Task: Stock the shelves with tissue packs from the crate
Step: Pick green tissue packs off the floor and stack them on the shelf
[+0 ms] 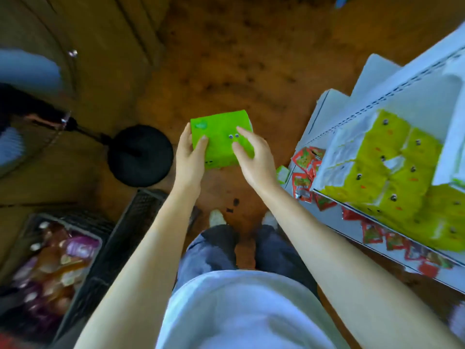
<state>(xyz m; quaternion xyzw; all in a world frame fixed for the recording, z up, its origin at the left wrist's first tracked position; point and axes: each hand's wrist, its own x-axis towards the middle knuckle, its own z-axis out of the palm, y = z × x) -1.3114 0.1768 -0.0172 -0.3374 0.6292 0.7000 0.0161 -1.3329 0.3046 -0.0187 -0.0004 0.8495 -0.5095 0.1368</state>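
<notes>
Pack (219,128) bright green, boxy, two dark dots; left hand (188,153) grips its edge, right hand (254,157) spread on top.

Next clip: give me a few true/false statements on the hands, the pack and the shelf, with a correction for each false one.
1. The left hand grips the green pack at its side, thumb on top. True.
2. The green pack lies on the floor. False: it is held up in the air in front of the person.
3. The right hand touches the green pack's top. True.
4. The shelf stands on the person's left. False: it is on their right.
5. Yellow packs sit on the shelf. True.
</notes>
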